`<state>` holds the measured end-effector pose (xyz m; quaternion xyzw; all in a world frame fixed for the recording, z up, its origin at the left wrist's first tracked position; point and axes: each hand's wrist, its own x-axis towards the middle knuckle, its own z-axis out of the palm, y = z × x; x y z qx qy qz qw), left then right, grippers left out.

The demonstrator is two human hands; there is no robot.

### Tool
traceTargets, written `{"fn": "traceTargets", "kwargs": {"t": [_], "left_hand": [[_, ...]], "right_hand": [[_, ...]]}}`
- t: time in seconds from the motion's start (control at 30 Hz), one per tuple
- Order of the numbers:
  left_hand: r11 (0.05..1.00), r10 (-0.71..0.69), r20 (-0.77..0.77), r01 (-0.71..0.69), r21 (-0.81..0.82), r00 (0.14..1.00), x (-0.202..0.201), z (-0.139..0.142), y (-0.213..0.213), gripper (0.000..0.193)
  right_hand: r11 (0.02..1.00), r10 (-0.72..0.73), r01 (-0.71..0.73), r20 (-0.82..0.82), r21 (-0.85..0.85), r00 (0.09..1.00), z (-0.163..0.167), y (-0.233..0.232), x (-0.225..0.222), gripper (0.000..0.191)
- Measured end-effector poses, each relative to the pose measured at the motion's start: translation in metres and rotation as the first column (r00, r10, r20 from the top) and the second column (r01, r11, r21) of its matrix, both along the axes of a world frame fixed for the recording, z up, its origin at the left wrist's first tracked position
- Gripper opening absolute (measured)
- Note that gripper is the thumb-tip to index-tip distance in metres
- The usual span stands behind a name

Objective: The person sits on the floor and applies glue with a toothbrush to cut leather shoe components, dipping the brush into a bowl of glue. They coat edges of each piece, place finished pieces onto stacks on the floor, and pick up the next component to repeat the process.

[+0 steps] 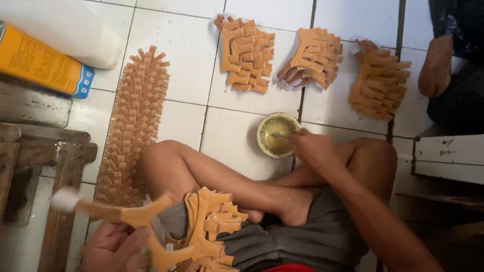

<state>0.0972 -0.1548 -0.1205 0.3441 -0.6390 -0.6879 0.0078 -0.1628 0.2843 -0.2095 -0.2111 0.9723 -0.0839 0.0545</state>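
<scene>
I sit cross-legged on a white tiled floor. My left hand [113,247] holds a tan Y-shaped sandal strap [136,216] at the lower left, its white tip raised to the left. More such straps [212,221] are piled on my lap. My right hand [312,148] reaches forward and dips a small brush [280,135] into a round bowl of yellowish glue [276,135] on the floor.
A long row of overlapping straps [132,126] lies at the left. Three strap piles [247,53], [311,58], [379,80] lie beyond the bowl. An orange can [40,63], a white container [70,27] and a wooden bench [35,166] stand at the left; another person's foot [436,65] at the right.
</scene>
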Motion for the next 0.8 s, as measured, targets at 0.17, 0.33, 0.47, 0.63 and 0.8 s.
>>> {"fn": "traceTargets", "kwargs": {"t": [0.17, 0.33, 0.47, 0.63, 0.8], "left_hand": [[0.928, -0.03, -0.22, 0.108, 0.356, 0.975, -0.036, 0.01, 0.056, 0.033], [0.825, 0.146, -0.239, 0.016, 0.566, 0.96, -0.099, 0.025, 0.139, 0.014], [0.819, -0.123, -0.198, 0.211, 0.533, 0.973, -0.13, 0.053, 0.189, 0.019], [0.771, -0.267, -0.212, 0.34, 0.538, 0.94, -0.15, 0.08, 0.22, 0.029], [0.777, -0.273, -0.24, 0.36, 0.516, 0.932, -0.145, 0.085, 0.223, 0.038]], "right_hand": [[1.0, 0.004, -0.004, -0.11, 0.004, 0.994, 0.014, 0.059, 0.02, 0.024], [0.933, -0.325, 0.288, -0.159, -0.215, 0.932, 0.078, 0.132, 0.048, 0.022], [0.777, -0.51, 0.419, -0.081, -0.471, 0.856, 0.131, 0.114, 0.092, 0.021], [0.526, -0.405, 0.259, 0.029, -0.81, 0.914, 0.156, 0.046, 0.12, 0.025], [0.413, -0.179, 0.08, 0.005, -0.907, 0.984, 0.163, 0.008, 0.113, 0.03]]}}
